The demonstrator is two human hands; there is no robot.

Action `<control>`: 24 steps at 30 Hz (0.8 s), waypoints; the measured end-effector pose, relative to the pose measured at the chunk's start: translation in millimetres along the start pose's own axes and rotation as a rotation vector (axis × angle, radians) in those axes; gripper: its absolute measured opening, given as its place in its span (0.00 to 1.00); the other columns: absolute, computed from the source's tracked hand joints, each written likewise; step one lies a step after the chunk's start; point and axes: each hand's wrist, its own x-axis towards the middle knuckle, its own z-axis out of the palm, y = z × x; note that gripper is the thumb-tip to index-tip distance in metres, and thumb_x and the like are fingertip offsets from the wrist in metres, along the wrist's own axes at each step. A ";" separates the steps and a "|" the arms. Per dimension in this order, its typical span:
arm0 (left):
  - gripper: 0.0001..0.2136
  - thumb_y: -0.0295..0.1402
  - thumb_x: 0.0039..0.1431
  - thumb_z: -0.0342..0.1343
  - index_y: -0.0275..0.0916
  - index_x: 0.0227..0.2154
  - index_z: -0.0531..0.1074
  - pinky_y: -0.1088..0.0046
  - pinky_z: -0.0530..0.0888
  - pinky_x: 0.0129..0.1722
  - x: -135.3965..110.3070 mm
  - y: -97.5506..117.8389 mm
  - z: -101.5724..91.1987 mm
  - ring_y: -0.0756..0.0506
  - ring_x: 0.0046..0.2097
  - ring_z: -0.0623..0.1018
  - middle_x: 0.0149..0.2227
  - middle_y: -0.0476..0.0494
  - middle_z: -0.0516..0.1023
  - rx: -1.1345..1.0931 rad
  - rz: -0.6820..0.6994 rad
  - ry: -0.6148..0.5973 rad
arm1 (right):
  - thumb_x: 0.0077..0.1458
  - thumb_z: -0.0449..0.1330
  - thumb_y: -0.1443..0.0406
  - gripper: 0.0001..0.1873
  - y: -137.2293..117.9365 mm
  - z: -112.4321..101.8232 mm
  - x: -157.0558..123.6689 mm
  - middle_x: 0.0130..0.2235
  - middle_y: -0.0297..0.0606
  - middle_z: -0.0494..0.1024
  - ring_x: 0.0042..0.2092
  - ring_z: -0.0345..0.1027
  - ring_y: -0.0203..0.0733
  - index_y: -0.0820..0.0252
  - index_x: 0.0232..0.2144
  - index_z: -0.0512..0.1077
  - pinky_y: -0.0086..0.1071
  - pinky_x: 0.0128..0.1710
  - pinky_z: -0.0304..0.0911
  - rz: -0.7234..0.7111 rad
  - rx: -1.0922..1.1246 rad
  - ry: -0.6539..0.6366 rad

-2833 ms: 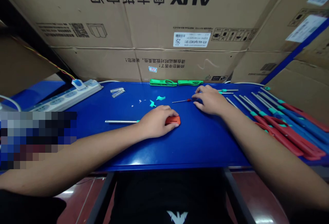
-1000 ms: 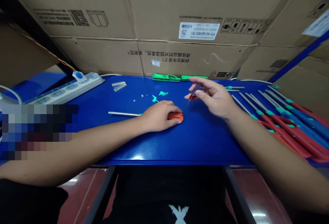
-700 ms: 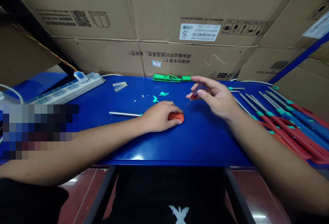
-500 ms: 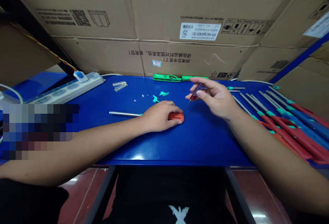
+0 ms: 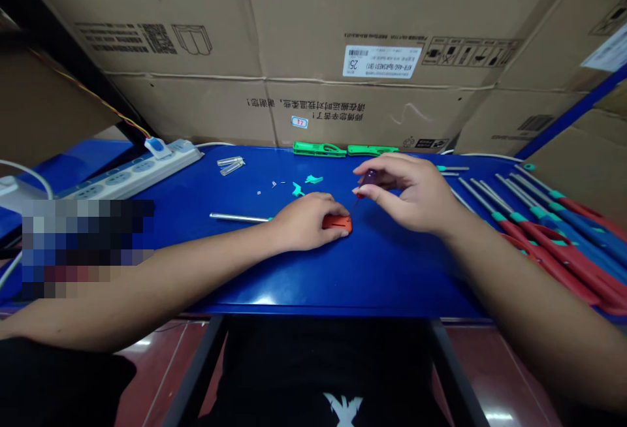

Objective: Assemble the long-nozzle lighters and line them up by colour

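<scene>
- Our L hand [image 5: 304, 221] lay curled over the red handle [image 5: 337, 222], pressing it flat on the blue table [image 5: 343, 277]. Only the handle's R end showed past the fingers.
- The metal tube [image 5: 235, 217] stuck out to the left of the handle, flat on the table.
- Our R hand [image 5: 416, 195], just right of and behind the handle, pinched a small screwdriver [image 5: 365, 180] btw thumb & fingertips. It was tilted, tip down at the handle's exposed end; actual contact was too small to confirm.
- Step, as we judged it: seating the driver tip at that end. The next move would call for a steady L press & a fine twist w/o the tip slipping.
- Room: bare table lay in front of the handle up to the near edge.
- Teal bits [image 5: 306, 182] lay just behind the handle.
- A row of red & blue tools [image 5: 548, 244] lay well right of the handle, by our R forearm.
- Green pieces [image 5: 321, 149] sat far behind the handle, against the cardboard boxes [image 5: 294, 87].
- A power strip [image 5: 132, 175] sat well left of the handle.
</scene>
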 end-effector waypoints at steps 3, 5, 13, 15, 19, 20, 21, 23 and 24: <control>0.13 0.42 0.58 0.61 0.39 0.40 0.80 0.68 0.71 0.40 9.2 -0.8 -5.9 0.43 0.40 0.77 0.38 0.43 0.80 -0.015 -0.009 -0.039 | 0.57 0.63 0.57 0.11 -21.2 -8.6 21.6 0.30 0.38 0.78 0.31 0.71 0.40 0.59 0.33 0.77 0.34 0.32 0.63 -0.031 -0.410 -0.186; 0.16 0.48 0.58 0.60 0.39 0.33 0.80 0.70 0.69 0.35 18.8 -3.3 -7.4 0.45 0.35 0.76 0.32 0.45 0.80 -0.078 -0.046 -0.075 | 0.58 0.60 0.53 0.16 -32.3 -11.2 37.6 0.26 0.38 0.77 0.28 0.67 0.40 0.60 0.28 0.77 0.33 0.27 0.55 0.017 -0.624 -0.320; 0.14 0.43 0.51 0.67 0.36 0.26 0.76 0.70 0.72 0.37 44.2 -10.1 12.7 0.47 0.33 0.76 0.28 0.48 0.80 -0.559 -0.022 0.163 | 0.62 0.45 0.40 0.37 -41.3 -11.0 59.3 0.27 0.49 0.78 0.32 0.72 0.51 0.59 0.27 0.80 0.36 0.27 0.54 0.230 -0.957 -0.393; 0.17 0.46 0.54 0.64 0.36 0.22 0.76 0.71 0.70 0.34 43.1 -10.7 15.3 0.49 0.30 0.74 0.24 0.49 0.76 -0.576 0.003 0.147 | 0.65 0.45 0.45 0.32 -44.5 -21.4 56.4 0.33 0.48 0.81 0.36 0.74 0.51 0.59 0.35 0.81 0.37 0.29 0.57 0.125 -0.922 -0.432; 0.19 0.48 0.57 0.61 0.36 0.23 0.78 0.72 0.68 0.31 39.7 -11.6 15.2 0.50 0.28 0.72 0.23 0.49 0.73 -0.551 0.060 0.127 | 0.62 0.54 0.60 0.17 -49.4 -43.4 55.0 0.40 0.40 0.83 0.38 0.74 0.44 0.56 0.46 0.78 0.34 0.33 0.60 -0.156 -0.732 -0.579; 0.18 0.47 0.58 0.61 0.36 0.24 0.79 0.72 0.68 0.31 39.2 -11.5 14.9 0.49 0.29 0.73 0.24 0.48 0.74 -0.543 0.079 0.125 | 0.61 0.55 0.62 0.15 -49.9 -45.5 55.8 0.39 0.39 0.83 0.36 0.74 0.43 0.55 0.44 0.79 0.34 0.32 0.59 -0.170 -0.730 -0.606; 0.17 0.45 0.58 0.60 0.36 0.25 0.79 0.71 0.69 0.32 38.8 -11.2 14.6 0.49 0.30 0.74 0.26 0.47 0.76 -0.539 0.098 0.131 | 0.60 0.55 0.62 0.14 -50.2 -45.7 56.7 0.36 0.39 0.83 0.34 0.73 0.42 0.56 0.40 0.80 0.33 0.31 0.57 -0.161 -0.762 -0.620; 0.14 0.42 0.58 0.61 0.36 0.24 0.78 0.71 0.71 0.36 38.3 -10.2 14.2 0.47 0.34 0.76 0.30 0.45 0.79 -0.561 0.138 0.186 | 0.63 0.53 0.58 0.18 -51.2 -41.2 58.3 0.29 0.41 0.81 0.29 0.70 0.41 0.58 0.32 0.80 0.33 0.27 0.51 -0.114 -0.869 -0.612; 0.13 0.40 0.58 0.62 0.36 0.24 0.77 0.70 0.72 0.38 38.1 -9.8 13.9 0.47 0.36 0.77 0.32 0.45 0.80 -0.586 0.157 0.222 | 0.64 0.50 0.56 0.22 -51.9 -37.6 58.8 0.26 0.42 0.79 0.27 0.68 0.40 0.59 0.29 0.79 0.33 0.26 0.48 -0.085 -0.923 -0.600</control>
